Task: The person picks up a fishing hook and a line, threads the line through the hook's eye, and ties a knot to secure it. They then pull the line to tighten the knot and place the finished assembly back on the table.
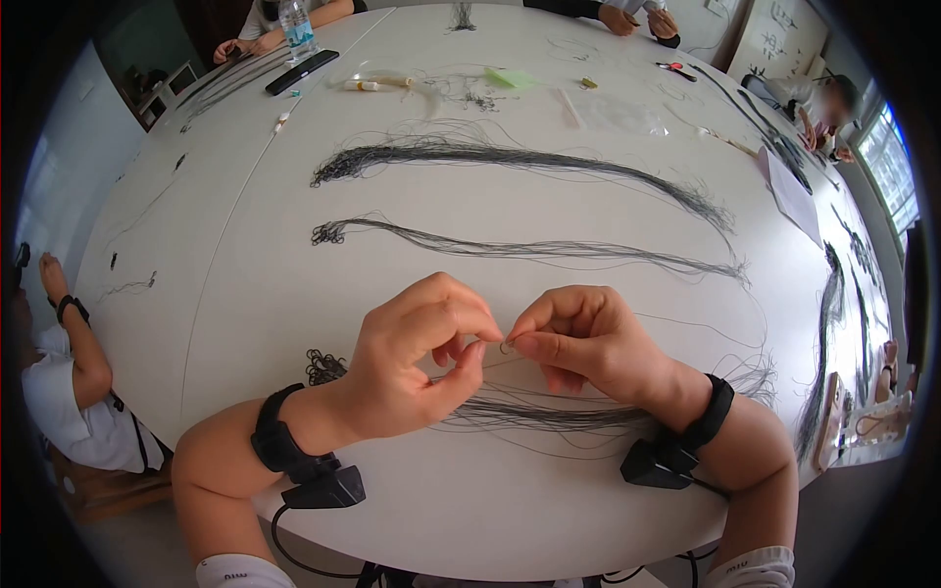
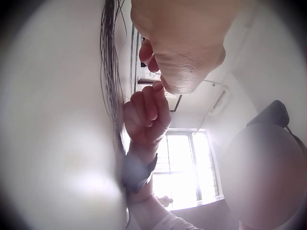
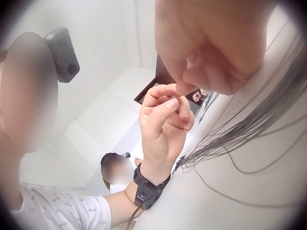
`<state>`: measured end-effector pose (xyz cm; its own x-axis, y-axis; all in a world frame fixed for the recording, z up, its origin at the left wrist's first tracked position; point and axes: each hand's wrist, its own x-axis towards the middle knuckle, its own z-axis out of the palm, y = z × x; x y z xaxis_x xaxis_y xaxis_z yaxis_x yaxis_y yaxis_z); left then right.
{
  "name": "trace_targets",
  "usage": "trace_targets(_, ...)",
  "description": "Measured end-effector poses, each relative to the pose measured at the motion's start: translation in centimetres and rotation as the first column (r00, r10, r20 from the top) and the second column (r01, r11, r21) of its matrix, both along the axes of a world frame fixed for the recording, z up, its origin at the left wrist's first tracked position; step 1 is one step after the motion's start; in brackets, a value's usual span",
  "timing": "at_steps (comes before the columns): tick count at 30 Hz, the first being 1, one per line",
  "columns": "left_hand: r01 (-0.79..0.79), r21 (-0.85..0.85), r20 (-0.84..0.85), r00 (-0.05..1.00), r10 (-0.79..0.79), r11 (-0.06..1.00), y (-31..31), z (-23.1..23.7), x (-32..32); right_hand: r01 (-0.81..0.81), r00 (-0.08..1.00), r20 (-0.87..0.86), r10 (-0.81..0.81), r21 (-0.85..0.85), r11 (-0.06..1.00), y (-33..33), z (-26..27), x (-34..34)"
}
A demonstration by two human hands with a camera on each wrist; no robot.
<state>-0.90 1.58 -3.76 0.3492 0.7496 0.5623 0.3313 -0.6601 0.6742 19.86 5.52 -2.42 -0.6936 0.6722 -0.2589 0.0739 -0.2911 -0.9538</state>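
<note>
Over the near part of the table, my left hand (image 1: pixel 417 348) and right hand (image 1: pixel 598 343) meet fingertip to fingertip. Between them is a tiny loop (image 1: pixel 506 347) in a thin dark wire. My right thumb and index finger pinch the wire right at this loop. From the other side, my left index finger and thumb hold the wire's end, with the fingertips close to the loop. Beneath both hands lies a bundle of dark wires (image 1: pixel 559 419), whose curled ends (image 1: pixel 325 367) show left of my left wrist. My hands partly cover that bundle.
Two more wire bundles, a thin one (image 1: pixel 470 245) and a thicker one (image 1: pixel 490 155), stretch across the white table (image 1: pixel 470 519) beyond my hands. Farther back are a water bottle (image 1: pixel 297 34), a black case (image 1: pixel 302 73) and red-handled scissors (image 1: pixel 676 69). Other people sit around the table.
</note>
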Motion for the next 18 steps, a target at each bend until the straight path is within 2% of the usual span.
trace_targets(4,0.03,-0.193,0.053,0.998,-0.02,0.981,0.0,0.18,-0.58,0.003,0.999,0.038,-0.004,0.005,1.0,-0.05,0.27,-0.07)
trace_targets(10,0.057,-0.386,0.068,0.997,-0.033,0.921,-0.07,0.37,-0.39,0.007,1.0,-0.004,-0.007,0.026,1.0,-0.08,-0.01,-0.08)
trace_targets(13,0.088,-0.471,0.135,0.991,-0.027,0.878,-0.17,0.3,-0.21,0.007,1.0,0.01,-0.007,0.032,0.999,-0.11,0.13,-0.11)
trace_targets(18,0.095,-0.525,0.103,0.994,-0.048,0.846,-0.3,0.57,-0.17,0.011,1.0,0.016,-0.012,0.03,0.999,-0.13,0.07,-0.17)
